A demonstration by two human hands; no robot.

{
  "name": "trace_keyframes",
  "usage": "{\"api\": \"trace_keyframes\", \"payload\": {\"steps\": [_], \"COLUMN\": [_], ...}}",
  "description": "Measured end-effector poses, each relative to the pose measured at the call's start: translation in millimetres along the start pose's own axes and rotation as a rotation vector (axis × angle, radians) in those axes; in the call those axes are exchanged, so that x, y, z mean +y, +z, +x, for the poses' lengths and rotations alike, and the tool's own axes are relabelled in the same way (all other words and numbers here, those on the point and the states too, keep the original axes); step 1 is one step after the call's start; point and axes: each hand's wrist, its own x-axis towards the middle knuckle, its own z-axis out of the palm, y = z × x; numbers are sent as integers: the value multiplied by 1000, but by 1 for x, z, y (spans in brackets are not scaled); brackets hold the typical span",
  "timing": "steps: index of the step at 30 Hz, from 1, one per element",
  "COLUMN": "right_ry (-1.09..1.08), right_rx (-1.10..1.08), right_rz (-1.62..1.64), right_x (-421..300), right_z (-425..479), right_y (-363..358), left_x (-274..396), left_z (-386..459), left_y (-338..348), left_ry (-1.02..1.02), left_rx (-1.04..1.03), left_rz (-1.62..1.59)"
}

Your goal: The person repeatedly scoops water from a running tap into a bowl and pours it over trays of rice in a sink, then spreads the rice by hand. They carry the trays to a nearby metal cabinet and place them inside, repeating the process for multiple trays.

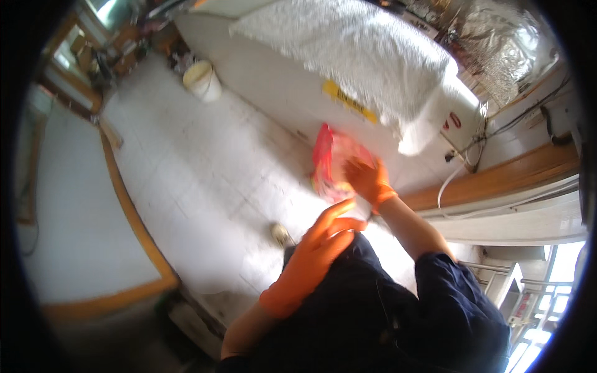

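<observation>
My left hand (315, 256), in an orange rubber glove, is held in front of my dark trousers with its fingers apart and nothing seen between them. Also gloved in orange, my right hand (368, 179) reaches to a red, partly see-through plastic bag (329, 158). Motion blur hides whether its fingers grip the bag or only touch it. The bag rests low against the side of a large white chest (275, 70), and its contents are too blurred to name.
A silvery padded cover (354, 51) lies over the chest, which bears a yellow label (349, 100). Farther along the tiled floor (186, 163) stands a white bucket (204, 81). Cables (466, 144) hang by a wooden ledge (494, 179) at right. A wood-framed white panel (88, 210) borders the left.
</observation>
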Motion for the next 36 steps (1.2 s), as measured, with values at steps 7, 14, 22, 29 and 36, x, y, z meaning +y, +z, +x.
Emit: {"api": "trace_keyframes", "payload": {"steps": [7, 14, 22, 29, 36], "right_ry": [-846, -1253, -505, -390, -1165], "right_rx": [296, 675, 267, -198, 99], "right_rz": [-99, -415, -1437, -852, -1215], "right_x": [-139, -142, -123, -58, -103], "right_z": [-25, -18, 169, 270, 365], "right_y": [-48, 172, 387, 409, 440], "left_x": [30, 57, 143, 254, 285], "left_z": [89, 233, 430, 525, 499], "left_y": [-171, -244, -290, -372, -381], "left_ry": [295, 12, -223, -30, 856], "left_rx": [-48, -284, -633, 50, -946], "left_rz": [230, 282, -432, -66, 883]}}
